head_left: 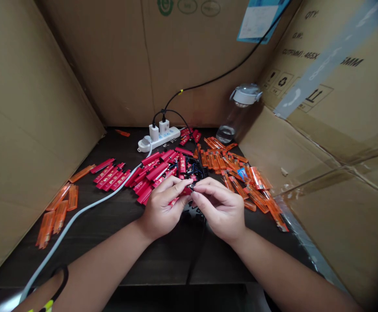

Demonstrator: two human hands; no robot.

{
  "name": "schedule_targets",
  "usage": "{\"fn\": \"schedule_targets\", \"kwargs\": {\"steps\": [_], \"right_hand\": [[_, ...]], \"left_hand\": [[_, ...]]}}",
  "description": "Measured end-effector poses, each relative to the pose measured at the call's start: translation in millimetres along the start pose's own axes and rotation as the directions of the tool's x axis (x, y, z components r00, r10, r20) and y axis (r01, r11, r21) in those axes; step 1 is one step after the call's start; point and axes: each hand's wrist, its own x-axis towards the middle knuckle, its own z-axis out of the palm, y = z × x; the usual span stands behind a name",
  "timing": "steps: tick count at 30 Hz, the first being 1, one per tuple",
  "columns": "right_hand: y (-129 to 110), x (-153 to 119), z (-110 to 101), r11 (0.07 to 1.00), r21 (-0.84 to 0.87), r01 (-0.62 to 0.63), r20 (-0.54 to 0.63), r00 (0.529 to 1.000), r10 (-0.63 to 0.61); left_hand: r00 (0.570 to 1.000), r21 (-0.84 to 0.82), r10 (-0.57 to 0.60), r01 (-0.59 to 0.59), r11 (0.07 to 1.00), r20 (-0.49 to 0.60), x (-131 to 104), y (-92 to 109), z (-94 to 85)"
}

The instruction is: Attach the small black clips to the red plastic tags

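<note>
My left hand [163,207] is closed around a red lighter body [187,190], mostly hidden by the fingers. At its end, the thumb and forefinger of my right hand [224,209] pinch a small dark part [192,186] with a glint of metal; its exact kind is too small to tell. Just beyond the hands lies a heap of red lighter bodies [158,170] with gold lettering. Small black pieces [193,167] are scattered among them. On the right, many clear orange lighter bodies [239,186] are spread over the dark table [111,247].
A white power strip [159,139] with plugs and black cables stands at the back. Its pale cable [88,209] crosses the left side. A clear bottle [231,119] stands back right. More orange lighters [59,203] lie left. Cardboard walls [104,56] enclose the table.
</note>
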Motion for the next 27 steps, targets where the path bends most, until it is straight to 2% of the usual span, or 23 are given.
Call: {"fn": "schedule_targets", "kwargs": {"steps": [5, 11, 19, 27], "right_hand": [[-2.0, -0.9, 4.0, 0.997, 0.043, -0.060, -0.029, 0.998, 0.062], [-3.8, -1.4, 6.4, 0.988, 0.121, -0.100, -0.027, 0.994, 0.104], [-1.9, -2.8, 7.3, 0.994, 0.086, -0.069, -0.046, 0.996, 0.073], [-2.5, -2.3, 8.2, 0.976, 0.183, -0.116, -0.018, 0.992, 0.122]], "left_hand": [[0.998, 0.044, 0.061, -0.060, 0.997, -0.018, -2.5, -2.6, 0.3], [0.997, 0.081, 0.069, -0.067, 0.994, -0.019, -3.2, -2.2, -0.4], [0.995, 0.113, 0.094, -0.088, 0.990, -0.044, -2.6, -0.1, 0.8], [0.996, 0.088, 0.085, -0.082, 0.993, -0.033, -3.9, 0.4, 0.7]]}}
